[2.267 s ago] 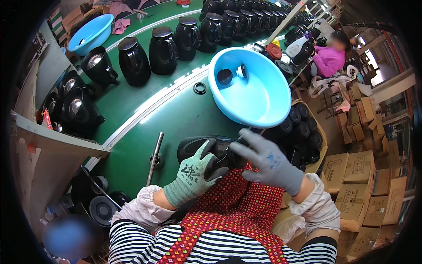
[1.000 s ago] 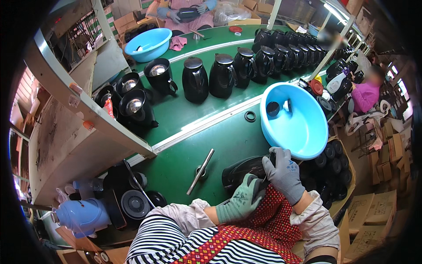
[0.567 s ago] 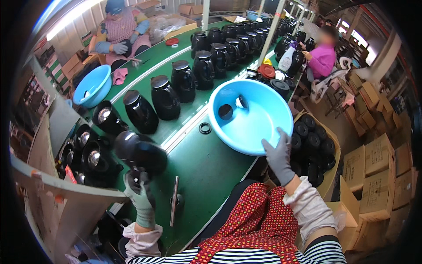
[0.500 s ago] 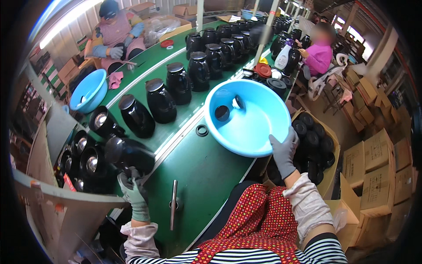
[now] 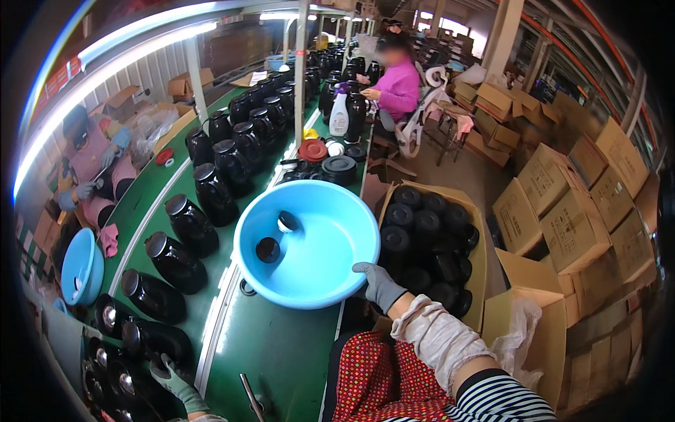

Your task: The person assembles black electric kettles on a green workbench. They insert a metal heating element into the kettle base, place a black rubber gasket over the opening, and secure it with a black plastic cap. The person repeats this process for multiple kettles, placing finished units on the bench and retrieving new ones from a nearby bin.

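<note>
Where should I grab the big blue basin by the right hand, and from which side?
Probably by the blue basin's near rim, coming from the worker's side. The rim is a thin rolled lip, open and free there, and the gloved right hand already sits against it. Two small dark caps lie loose inside, so keep it level.

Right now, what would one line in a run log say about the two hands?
left hand: gloved, on a black kettle body | right hand: gloved, at rim of blue basin | basin: two small black parts inside
</note>
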### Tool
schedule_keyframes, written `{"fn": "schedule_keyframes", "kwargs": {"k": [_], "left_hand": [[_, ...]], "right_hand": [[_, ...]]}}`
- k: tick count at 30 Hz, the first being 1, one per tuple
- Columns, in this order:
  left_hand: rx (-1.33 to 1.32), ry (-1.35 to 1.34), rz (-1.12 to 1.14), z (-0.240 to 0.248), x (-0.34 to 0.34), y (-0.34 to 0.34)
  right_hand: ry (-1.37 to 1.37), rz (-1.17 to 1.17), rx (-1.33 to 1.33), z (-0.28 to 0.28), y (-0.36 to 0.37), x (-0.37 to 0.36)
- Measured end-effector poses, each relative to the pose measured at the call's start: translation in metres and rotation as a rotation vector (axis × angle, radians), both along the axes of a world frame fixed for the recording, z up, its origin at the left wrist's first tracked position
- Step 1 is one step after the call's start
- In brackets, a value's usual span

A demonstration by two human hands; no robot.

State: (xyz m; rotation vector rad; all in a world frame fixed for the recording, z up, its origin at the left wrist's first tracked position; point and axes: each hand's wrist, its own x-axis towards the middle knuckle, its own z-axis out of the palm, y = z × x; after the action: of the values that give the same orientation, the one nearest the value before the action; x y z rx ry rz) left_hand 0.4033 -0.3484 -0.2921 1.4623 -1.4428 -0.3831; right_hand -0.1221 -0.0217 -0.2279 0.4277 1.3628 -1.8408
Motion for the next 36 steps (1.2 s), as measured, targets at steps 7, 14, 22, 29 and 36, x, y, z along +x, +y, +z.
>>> {"fn": "schedule_keyframes", "kwargs": {"k": [7,14,22,29,36], "left_hand": [[-0.423,-0.009,-0.328,0.037,-0.034,0.085],[1.12,0.967,-1.193,0.123,-0.166,0.215],[1.529,0.524,-1.624,0.151,-0.244,0.333],[0.937,0.079,-2.17,0.136,-0.361,0.451],[-0.471,-0.399,-2.167,0.147,-0.476,0.613]], "right_hand": [[0.122,-0.031,0.018,0.05,0.046,0.062],[0.75,0.217,0.156,0.105,0.198,0.104],[0.582,-0.292,0.073,0.137,0.398,0.178],[0.634,-0.763,0.422,0.201,0.604,0.251],[0.667,-1.02,0.677,0.218,0.704,0.316]]}}
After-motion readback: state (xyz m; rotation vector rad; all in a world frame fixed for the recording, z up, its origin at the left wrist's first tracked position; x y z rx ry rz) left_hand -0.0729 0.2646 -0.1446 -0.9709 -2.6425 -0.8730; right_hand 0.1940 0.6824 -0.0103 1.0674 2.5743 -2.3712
